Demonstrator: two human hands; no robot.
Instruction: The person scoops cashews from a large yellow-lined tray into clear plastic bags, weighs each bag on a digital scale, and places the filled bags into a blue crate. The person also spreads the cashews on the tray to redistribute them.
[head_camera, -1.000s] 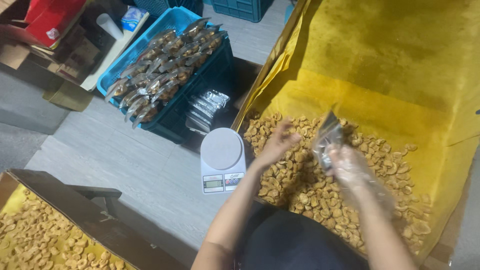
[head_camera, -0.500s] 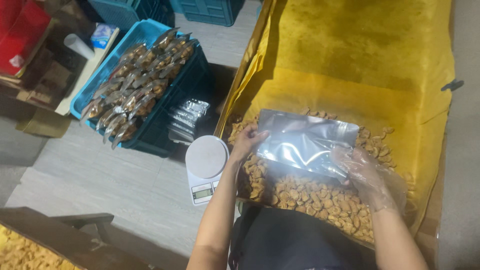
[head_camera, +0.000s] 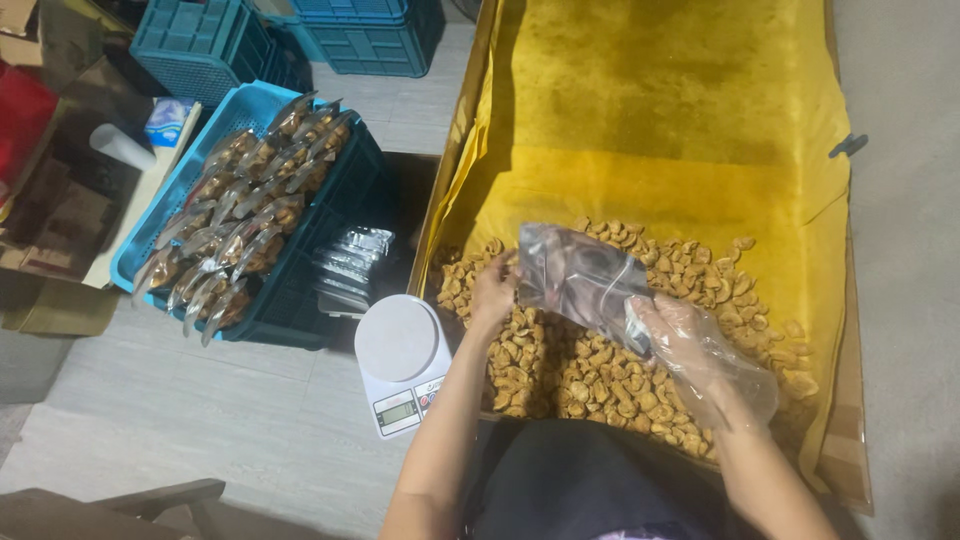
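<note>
Yellow-lined box (head_camera: 650, 130) holds snack pieces (head_camera: 600, 370); both hands (head_camera: 680, 335) grip a clear bag (head_camera: 575, 275).

Two hands, left (head_camera: 493, 292) and right (head_camera: 672, 335), one clear plastic bag (head_camera: 580, 283), one white kitchen scale (head_camera: 402, 362), one blue crate of filled packets (head_camera: 245, 205), one yellow-lined box (head_camera: 660, 120), loose snack pieces (head_camera: 600, 375) beyond counting.

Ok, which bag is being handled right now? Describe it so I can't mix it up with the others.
Start at the big yellow-lined box with the pile of golden snack pieces. Above that pile, the left hand and the plastic-gloved right hand hold one clear bag. Unlike the filled bags packed in the blue crate, it looks empty and crumpled.
</note>
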